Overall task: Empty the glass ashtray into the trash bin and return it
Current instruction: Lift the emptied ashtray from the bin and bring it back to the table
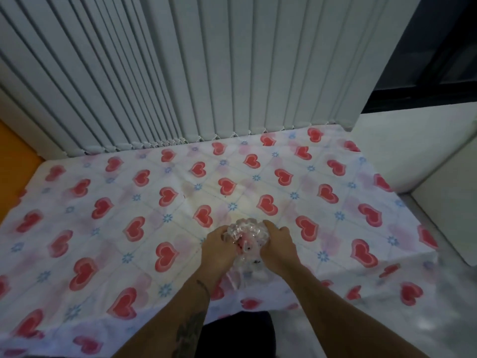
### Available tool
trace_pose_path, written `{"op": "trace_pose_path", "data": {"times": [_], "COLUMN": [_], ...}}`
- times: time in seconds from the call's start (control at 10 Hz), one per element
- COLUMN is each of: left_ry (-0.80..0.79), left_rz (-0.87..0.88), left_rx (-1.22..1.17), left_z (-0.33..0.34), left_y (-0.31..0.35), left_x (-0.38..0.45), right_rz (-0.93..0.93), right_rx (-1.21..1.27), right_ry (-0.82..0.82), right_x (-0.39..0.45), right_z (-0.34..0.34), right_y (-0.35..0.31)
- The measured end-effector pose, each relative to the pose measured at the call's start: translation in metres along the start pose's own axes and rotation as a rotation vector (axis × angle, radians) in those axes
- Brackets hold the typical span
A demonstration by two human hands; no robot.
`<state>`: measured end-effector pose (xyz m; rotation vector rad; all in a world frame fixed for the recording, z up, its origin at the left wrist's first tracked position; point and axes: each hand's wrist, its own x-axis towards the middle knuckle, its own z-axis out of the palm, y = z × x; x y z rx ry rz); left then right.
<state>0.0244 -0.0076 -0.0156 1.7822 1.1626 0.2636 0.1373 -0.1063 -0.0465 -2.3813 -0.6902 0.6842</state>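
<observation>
The clear cut-glass ashtray (245,236) is near the front edge of the table (144,202), which is covered with a white cloth printed with red hearts. My left hand (219,249) grips its left side and my right hand (277,248) grips its right side. Small dark specks show inside the glass. Whether the ashtray rests on the cloth or is lifted just above it cannot be told. No trash bin is in view.
White vertical blinds (206,68) hang behind the table's far edge. A dark window frame (433,60) is at the upper right, with a white ledge (413,140) below it. Pale floor (387,319) lies to the right. An orange surface (15,156) shows at the left.
</observation>
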Motion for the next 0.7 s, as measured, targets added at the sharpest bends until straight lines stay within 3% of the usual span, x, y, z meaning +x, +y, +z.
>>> {"op": "trace_pose_path", "data": {"times": [0.3, 0.5, 0.7], "left_ry": [0.033, 0.042, 0.002], "left_rz": [-0.031, -0.062, 0.083], "left_rx": [0.135, 0.219, 0.319], "left_z": [0.022, 0.022, -0.002], "left_y": [0.028, 0.031, 0.021], "left_x": [0.038, 0.04, 0.021], "right_rz": [-0.007, -0.071, -0.161], "right_rx": [-0.044, 0.063, 0.003], "right_ry": [-0.002, -0.05, -0.015], "right_x": [0.048, 0.048, 0.018], "right_z": [-0.012, -0.023, -0.04], "right_y": [-0.004, -0.004, -0.002]}}
